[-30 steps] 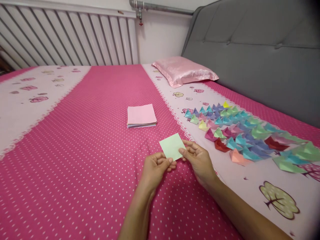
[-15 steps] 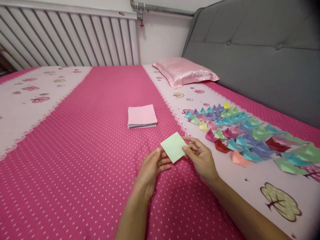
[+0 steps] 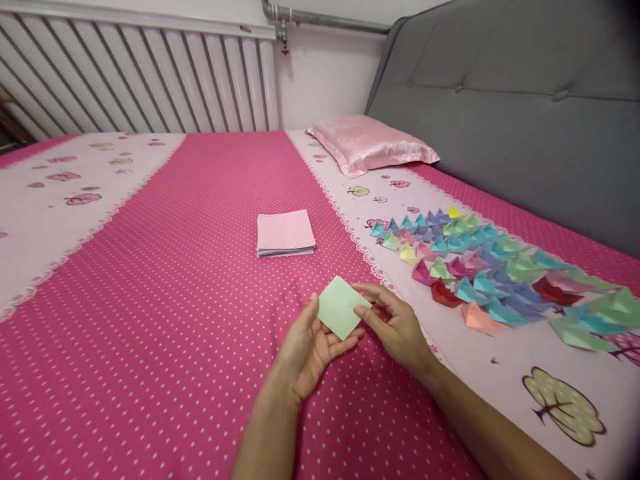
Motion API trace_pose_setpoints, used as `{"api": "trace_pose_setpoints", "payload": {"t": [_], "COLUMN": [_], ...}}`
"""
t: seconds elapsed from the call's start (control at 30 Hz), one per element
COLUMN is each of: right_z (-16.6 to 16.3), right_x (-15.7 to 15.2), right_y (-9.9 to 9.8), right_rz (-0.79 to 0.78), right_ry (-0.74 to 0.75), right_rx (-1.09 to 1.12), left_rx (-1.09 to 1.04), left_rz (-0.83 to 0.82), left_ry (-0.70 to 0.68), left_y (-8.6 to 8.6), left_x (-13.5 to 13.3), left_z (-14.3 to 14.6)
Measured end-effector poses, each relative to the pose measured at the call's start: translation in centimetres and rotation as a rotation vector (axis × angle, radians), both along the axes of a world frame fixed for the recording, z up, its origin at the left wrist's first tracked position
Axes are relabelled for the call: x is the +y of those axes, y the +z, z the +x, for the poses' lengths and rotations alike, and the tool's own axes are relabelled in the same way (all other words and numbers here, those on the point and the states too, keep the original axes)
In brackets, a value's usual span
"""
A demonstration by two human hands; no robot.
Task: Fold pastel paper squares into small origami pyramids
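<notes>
1. Pink dotted sheeting covers the bed (image 3: pixel 150 280), with a grey headboard (image 3: pixel 500 100) and a satin pillow (image 3: pixel 370 143) at its far side.
2. Just above the sheet, the left hand (image 3: pixel 310 347) lies palm up with its fingers loose and spread. The green paper square (image 3: pixel 340 308) rests on its fingertips.
3. The right hand (image 3: pixel 395 327) pinches the square's right corner between thumb and fingers.
4. The square sits corner-on between both hands, its far corner pointing at the paper stack (image 3: pixel 285 232), well apart.
5. Rows of folded paper shapes (image 3: pixel 480 267) lie to the right.
</notes>
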State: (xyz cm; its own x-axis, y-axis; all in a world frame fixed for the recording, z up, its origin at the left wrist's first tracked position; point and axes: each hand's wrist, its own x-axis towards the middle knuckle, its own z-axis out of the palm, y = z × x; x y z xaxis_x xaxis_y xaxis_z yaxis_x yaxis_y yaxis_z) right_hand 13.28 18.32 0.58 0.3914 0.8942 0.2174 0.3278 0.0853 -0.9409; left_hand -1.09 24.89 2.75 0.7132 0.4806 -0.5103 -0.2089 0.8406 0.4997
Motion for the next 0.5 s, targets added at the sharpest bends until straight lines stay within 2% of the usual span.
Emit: {"api": "trace_pose_setpoints", "payload": {"t": [0.5], "right_z": [0.14], "right_x": [-0.09], "right_y": [0.10], "right_rz": [0.183], "right_ry": [-0.023], "right_rx": [-0.308], "left_rx": [-0.097], "left_rz": [0.060], "left_ry": [0.205], "left_y": [0.19], "left_x": [-0.16], "left_z": [0.29]}}
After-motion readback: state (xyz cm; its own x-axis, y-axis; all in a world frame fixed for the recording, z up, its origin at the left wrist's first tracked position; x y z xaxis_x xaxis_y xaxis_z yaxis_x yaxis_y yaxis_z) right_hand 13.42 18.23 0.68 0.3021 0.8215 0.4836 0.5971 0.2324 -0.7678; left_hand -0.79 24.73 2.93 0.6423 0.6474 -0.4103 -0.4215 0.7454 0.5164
